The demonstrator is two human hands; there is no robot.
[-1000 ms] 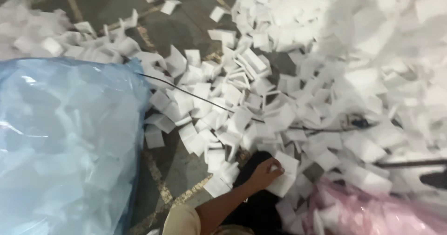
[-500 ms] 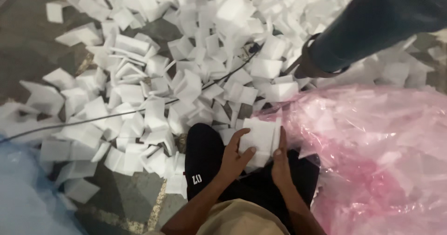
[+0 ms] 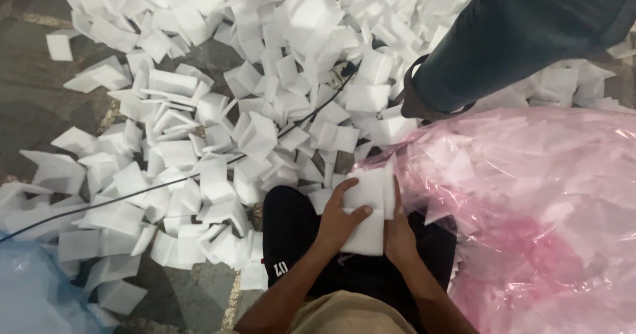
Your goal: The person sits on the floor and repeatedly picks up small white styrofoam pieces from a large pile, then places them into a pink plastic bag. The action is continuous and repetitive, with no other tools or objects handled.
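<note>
Both hands grip a small stack of white pads [image 3: 366, 208] over the person's lap: left hand [image 3: 338, 221] with fingers wrapped across its face, right hand [image 3: 399, 235] pressed against its side. Pink bag [image 3: 530, 201] sits just beside; loose pads [image 3: 218, 122] cover the floor [image 3: 40, 102].

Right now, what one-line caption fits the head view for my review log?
Both hands, left and right, hold a stack of white foam pieces beside a pink plastic bag.

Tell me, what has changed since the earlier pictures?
A second ago only one hand lay on the scattered pieces. Now the left hand and the right hand hold a stack of white foam pieces together. The pink bag stays beside them.
</note>
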